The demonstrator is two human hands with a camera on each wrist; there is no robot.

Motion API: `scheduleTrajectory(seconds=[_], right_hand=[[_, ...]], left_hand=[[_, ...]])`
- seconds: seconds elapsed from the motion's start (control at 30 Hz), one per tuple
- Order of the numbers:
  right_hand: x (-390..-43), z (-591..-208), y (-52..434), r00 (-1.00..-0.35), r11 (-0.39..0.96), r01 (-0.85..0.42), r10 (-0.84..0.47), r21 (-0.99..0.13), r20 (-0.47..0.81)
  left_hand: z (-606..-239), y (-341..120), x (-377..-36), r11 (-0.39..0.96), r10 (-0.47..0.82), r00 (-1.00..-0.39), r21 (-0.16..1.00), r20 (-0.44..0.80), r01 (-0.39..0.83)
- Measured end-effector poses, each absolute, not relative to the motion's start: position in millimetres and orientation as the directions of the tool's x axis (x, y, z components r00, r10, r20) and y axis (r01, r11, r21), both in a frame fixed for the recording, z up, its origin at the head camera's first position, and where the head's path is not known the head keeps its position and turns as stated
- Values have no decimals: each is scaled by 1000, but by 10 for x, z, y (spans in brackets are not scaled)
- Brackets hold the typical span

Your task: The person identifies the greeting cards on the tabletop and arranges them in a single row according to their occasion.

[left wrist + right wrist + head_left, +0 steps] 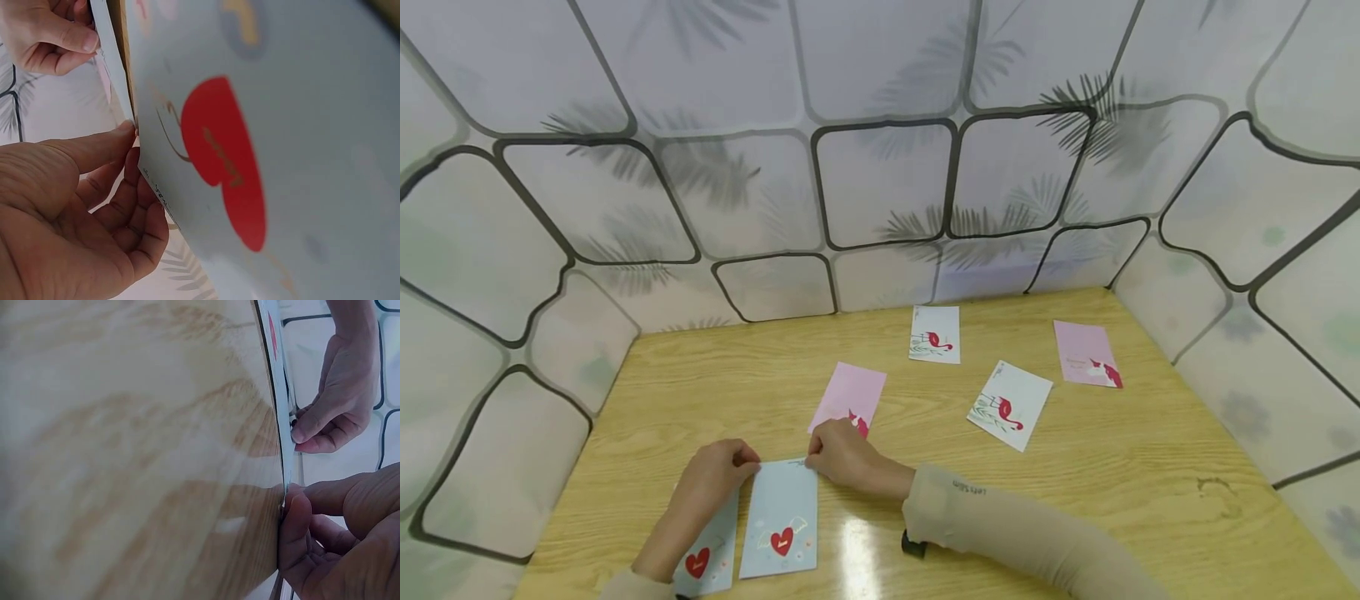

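We see both hands at the far edge of a pale blue paper card printed with a winged red heart (780, 521), which lies flat on the wooden table (1150, 467) close to the person. The left hand (715, 475) pinches its far left corner between thumb and curled fingers, and the right hand (842, 454) pinches the far right corner the same way; in the wrist views the thumb tips press right at the card's thin edge. We judge the card light, thin and fairly stiff, easy to bend or crease, and smooth enough to slide on the glossy tabletop, so the corners or the short edge look like the sensible places to hold it. A second pale blue card with a red heart (706, 558) lies just beside it to the left, partly under the left forearm. Farther off lie a pink card (847, 398) just beyond the right hand, two white cards with red flamingo prints (1010, 404) (935, 334), and another pink card (1086, 354) near the right wall. White panels with dark frames and leaf shadows (880, 183) enclose the table on three sides.
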State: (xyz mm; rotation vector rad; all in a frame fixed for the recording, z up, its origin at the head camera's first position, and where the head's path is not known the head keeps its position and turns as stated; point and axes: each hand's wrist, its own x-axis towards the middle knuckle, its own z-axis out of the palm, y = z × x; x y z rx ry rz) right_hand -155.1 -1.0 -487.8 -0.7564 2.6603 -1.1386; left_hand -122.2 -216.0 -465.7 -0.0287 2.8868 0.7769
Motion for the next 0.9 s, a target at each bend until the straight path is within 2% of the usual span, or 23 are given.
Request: scheduleTrajectory(seconds=[0.53, 0.9], right_hand=[[-1522, -4880, -2, -860, 593, -414, -503, -691, 83], [-1481, -4826, 97, -874, 536, -349, -482, -769, 60]], left_hand=[[-4652, -2155, -1218, 883, 21, -988, 467, -155, -54], [-4537, -2222, -1254, 870, 76, -997, 488, -13, 60]])
